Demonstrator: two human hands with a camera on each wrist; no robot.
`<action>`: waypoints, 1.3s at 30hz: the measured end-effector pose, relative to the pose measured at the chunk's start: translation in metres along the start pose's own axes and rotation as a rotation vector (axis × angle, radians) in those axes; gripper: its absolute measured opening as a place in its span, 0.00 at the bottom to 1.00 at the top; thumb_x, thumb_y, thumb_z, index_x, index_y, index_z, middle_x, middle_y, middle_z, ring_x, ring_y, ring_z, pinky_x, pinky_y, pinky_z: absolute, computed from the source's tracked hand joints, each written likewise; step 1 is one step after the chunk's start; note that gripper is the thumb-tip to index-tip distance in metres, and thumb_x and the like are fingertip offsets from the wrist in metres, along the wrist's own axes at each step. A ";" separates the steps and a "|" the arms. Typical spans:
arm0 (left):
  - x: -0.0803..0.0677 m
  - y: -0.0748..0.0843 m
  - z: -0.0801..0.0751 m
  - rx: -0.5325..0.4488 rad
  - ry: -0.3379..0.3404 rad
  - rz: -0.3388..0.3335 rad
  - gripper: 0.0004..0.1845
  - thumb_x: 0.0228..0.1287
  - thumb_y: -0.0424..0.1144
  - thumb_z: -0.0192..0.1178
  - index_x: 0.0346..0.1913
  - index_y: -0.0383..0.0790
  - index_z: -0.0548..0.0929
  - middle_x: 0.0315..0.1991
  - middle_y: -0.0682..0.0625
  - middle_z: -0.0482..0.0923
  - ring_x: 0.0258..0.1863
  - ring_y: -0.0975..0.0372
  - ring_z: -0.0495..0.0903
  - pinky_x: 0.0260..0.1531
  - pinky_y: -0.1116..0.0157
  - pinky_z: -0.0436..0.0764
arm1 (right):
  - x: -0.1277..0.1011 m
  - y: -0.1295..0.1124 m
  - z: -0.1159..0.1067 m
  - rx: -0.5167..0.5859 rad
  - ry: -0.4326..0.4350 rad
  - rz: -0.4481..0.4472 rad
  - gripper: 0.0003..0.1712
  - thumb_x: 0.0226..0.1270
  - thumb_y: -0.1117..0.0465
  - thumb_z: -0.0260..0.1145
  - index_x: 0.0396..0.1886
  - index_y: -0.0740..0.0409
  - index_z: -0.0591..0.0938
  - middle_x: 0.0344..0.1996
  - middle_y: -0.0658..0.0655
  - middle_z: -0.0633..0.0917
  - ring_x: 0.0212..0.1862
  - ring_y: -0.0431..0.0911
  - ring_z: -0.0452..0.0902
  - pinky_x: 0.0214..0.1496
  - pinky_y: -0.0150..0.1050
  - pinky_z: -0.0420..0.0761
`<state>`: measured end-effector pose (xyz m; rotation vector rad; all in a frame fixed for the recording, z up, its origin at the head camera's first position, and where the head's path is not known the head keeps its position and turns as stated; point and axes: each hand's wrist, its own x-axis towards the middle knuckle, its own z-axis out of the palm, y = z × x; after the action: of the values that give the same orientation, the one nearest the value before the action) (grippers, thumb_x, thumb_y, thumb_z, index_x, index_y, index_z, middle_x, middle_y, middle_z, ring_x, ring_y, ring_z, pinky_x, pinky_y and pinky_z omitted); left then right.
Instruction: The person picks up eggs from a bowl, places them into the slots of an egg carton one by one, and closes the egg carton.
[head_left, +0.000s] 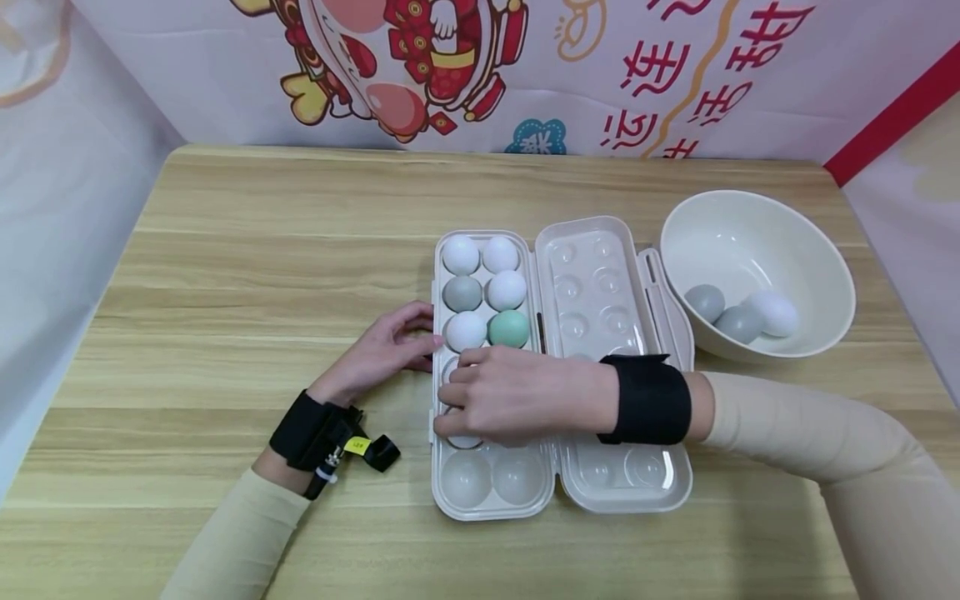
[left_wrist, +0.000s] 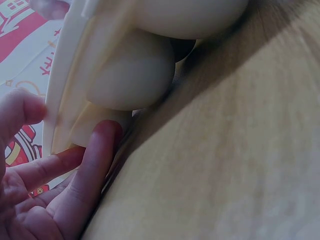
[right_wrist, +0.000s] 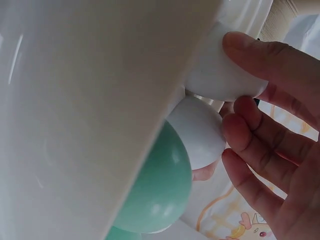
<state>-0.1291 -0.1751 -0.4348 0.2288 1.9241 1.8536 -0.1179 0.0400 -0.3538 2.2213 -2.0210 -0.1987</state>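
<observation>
Both hands at the egg tray (head_left: 450,500), frame centre.
Left hand (head_left: 382,354) braces its edge, fingers straight — I think right hand (head_left: 510,396) grips a white egg (right_wrist: 220,75).

Your right hand (head_left: 517,392) lies across the middle of the egg box (head_left: 491,492), blocking the cups beneath it. The 6 eggs (head_left: 483,287) fill the far rows; no entry there. The 2 near cups stay free, reachable from the table's (head_left: 225,250) near edge. Your left hand (head_left: 386,350) touches the box's left wall, closing that side. The lid (head_left: 611,317) and bowl (head_left: 753,275) stand to the right. Left and far table areas give you wide passage.
</observation>
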 end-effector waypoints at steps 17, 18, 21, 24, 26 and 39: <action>0.001 -0.001 0.001 0.020 0.004 0.003 0.18 0.70 0.31 0.56 0.60 0.31 0.70 0.54 0.36 0.73 0.44 0.52 0.79 0.41 0.56 0.84 | -0.002 -0.001 -0.007 -0.126 0.052 -0.003 0.04 0.67 0.57 0.57 0.37 0.45 0.78 0.27 0.45 0.78 0.34 0.43 0.77 0.40 0.37 0.71; 0.001 -0.001 0.000 0.023 0.006 0.002 0.18 0.70 0.31 0.56 0.60 0.31 0.70 0.54 0.36 0.73 0.44 0.52 0.80 0.41 0.56 0.84 | -0.002 0.000 -0.009 -0.123 0.067 -0.008 0.04 0.67 0.57 0.57 0.37 0.46 0.78 0.27 0.45 0.78 0.33 0.43 0.77 0.39 0.37 0.71; 0.000 -0.001 0.000 0.020 0.009 0.002 0.18 0.70 0.31 0.55 0.60 0.31 0.70 0.54 0.36 0.73 0.44 0.53 0.80 0.41 0.56 0.84 | -0.002 0.002 -0.013 -0.113 0.105 -0.019 0.03 0.66 0.58 0.57 0.34 0.47 0.78 0.26 0.45 0.77 0.32 0.43 0.76 0.38 0.37 0.71; -0.001 -0.001 0.000 0.011 0.005 0.005 0.18 0.70 0.31 0.55 0.60 0.31 0.70 0.53 0.36 0.73 0.43 0.53 0.80 0.41 0.56 0.84 | -0.002 0.004 -0.019 -0.109 0.134 -0.017 0.03 0.65 0.58 0.58 0.32 0.48 0.77 0.25 0.46 0.76 0.31 0.42 0.75 0.36 0.36 0.70; -0.001 -0.001 0.000 0.002 0.000 0.010 0.18 0.70 0.31 0.55 0.60 0.31 0.69 0.52 0.36 0.73 0.42 0.54 0.80 0.41 0.57 0.84 | -0.004 0.006 -0.024 -0.121 0.158 -0.005 0.04 0.65 0.59 0.59 0.30 0.49 0.76 0.24 0.46 0.76 0.30 0.42 0.75 0.34 0.35 0.70; 0.000 0.000 0.001 -0.034 -0.007 0.019 0.17 0.70 0.29 0.54 0.60 0.29 0.70 0.52 0.36 0.73 0.45 0.53 0.79 0.42 0.54 0.84 | -0.031 0.035 -0.054 -0.037 0.353 0.120 0.10 0.61 0.60 0.66 0.25 0.57 0.74 0.18 0.49 0.70 0.24 0.46 0.70 0.27 0.37 0.69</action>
<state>-0.1282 -0.1741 -0.4346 0.2432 1.8907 1.8940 -0.1455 0.0676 -0.2943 1.9402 -1.9277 0.1566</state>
